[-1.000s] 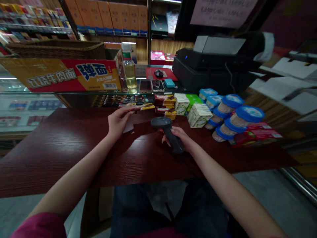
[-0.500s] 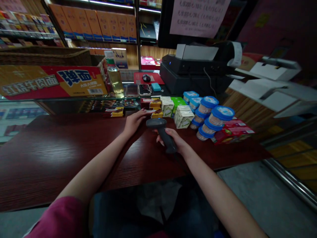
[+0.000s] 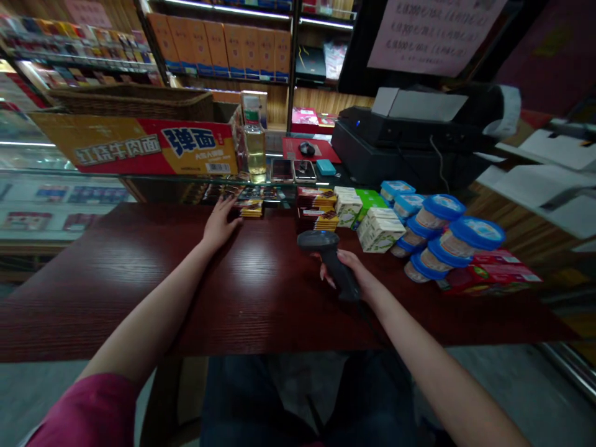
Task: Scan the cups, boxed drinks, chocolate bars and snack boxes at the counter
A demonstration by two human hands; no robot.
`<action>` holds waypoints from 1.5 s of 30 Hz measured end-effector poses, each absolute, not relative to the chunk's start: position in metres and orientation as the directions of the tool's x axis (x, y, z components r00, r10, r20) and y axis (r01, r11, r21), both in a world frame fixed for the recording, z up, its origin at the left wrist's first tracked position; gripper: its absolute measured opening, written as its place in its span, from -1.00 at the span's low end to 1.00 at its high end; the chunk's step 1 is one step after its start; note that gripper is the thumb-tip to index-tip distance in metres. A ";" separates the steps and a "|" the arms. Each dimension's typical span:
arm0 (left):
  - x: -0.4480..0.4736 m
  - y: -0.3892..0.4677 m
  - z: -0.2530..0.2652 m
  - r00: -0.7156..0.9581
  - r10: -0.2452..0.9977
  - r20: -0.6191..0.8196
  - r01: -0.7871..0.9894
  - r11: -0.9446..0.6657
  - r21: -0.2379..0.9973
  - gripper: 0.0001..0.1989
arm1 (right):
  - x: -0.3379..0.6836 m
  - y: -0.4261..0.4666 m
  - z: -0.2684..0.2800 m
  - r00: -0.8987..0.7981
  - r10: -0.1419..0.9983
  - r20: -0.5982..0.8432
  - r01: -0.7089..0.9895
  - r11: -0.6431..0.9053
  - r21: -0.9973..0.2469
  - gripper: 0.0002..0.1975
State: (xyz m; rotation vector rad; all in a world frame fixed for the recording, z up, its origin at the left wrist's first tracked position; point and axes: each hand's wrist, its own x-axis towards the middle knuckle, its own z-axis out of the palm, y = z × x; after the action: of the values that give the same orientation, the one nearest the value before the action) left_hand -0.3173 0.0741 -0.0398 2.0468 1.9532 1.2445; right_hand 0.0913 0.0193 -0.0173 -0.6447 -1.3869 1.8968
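Note:
My right hand (image 3: 356, 273) is wrapped round the handle of a dark barcode scanner (image 3: 339, 264), its head tilted up and towards the left. My left hand (image 3: 221, 225) reaches forward with fingers apart, at the left end of a small stack of yellow and dark red chocolate packets (image 3: 251, 209); its fingertips partly cover that end. Whether they touch the packets is hard to make out. Two taller stacks of similar chocolate packets (image 3: 317, 217) lie beyond the scanner. Beside them stand white and green small boxes (image 3: 380, 230) and a bright green pack (image 3: 369, 202).
Blue-lidded tubs (image 3: 437, 239) are piled on the right, by red boxes (image 3: 493, 273). Behind the brown counter (image 3: 139, 267) is a glass ledge with a bottle (image 3: 255, 149), phones (image 3: 305, 171) and a noodle carton (image 3: 153, 146). A black printer or register (image 3: 400, 136) stands back right.
My left hand has moved left, from the larger chocolate stacks to the small stack. The scanner stays in my right hand. The view has turned left, so things appear further right.

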 end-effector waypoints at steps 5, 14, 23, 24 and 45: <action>-0.334 0.081 -0.051 -0.061 0.869 0.491 0.836 -0.224 0.501 -0.47 | 0.039 0.038 -0.013 -0.691 0.723 -0.011 -0.197 -0.203 -0.959 -0.40; -0.324 0.046 -0.025 -0.087 0.789 0.608 0.829 -0.282 0.484 -0.73 | -0.020 0.055 -0.012 -0.637 0.770 -0.013 -0.230 -0.207 -0.951 -0.41; -0.284 0.038 -0.025 -0.302 0.935 0.186 0.266 -0.105 0.958 -0.58 | -0.015 0.053 -0.014 -0.687 0.726 0.030 -0.223 -0.172 -0.959 -0.38; -0.282 0.039 -0.026 -0.283 0.947 0.154 0.247 -0.084 0.965 -0.57 | -0.015 0.054 -0.014 -0.686 0.728 0.026 -0.216 -0.169 -0.962 -0.38; -0.282 0.035 -0.026 -0.340 0.925 0.170 0.259 -0.081 0.962 -0.60 | -0.012 0.047 -0.011 -0.607 0.794 0.030 -0.245 -0.152 -0.958 -0.43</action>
State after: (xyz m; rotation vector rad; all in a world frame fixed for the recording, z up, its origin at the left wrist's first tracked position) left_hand -0.2824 0.0354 -0.0265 1.2939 1.6079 1.4576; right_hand -0.0121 0.0469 -0.0109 -0.6536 -1.3916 1.8407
